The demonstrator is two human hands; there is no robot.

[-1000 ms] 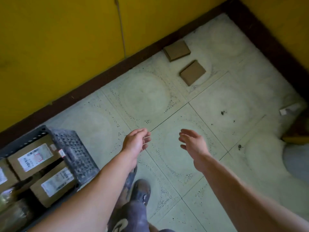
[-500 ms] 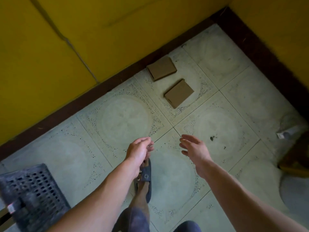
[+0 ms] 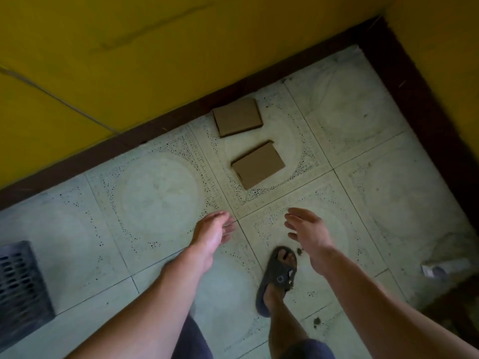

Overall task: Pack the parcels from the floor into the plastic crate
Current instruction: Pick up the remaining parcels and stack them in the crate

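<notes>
Two flat brown cardboard parcels lie on the tiled floor near the wall: the far parcel (image 3: 237, 116) by the dark skirting and the near parcel (image 3: 258, 164) just in front of it. My left hand (image 3: 212, 235) and my right hand (image 3: 307, 234) both hover empty, fingers relaxed, stretched forward a short way below the near parcel. A corner of the grey perforated plastic crate (image 3: 19, 286) shows at the left edge; its contents are out of view.
Yellow walls with a dark skirting (image 3: 155, 133) meet in a corner at the top right. My right foot in a dark sandal (image 3: 278, 278) stands on the floor tiles. A small white scrap (image 3: 431, 270) lies at the right, near a dark object.
The view has moved forward toward the two parcels, which now lie closer and more central. The crate has slid off to the left edge. Both hands stay empty and stretched ahead.
</notes>
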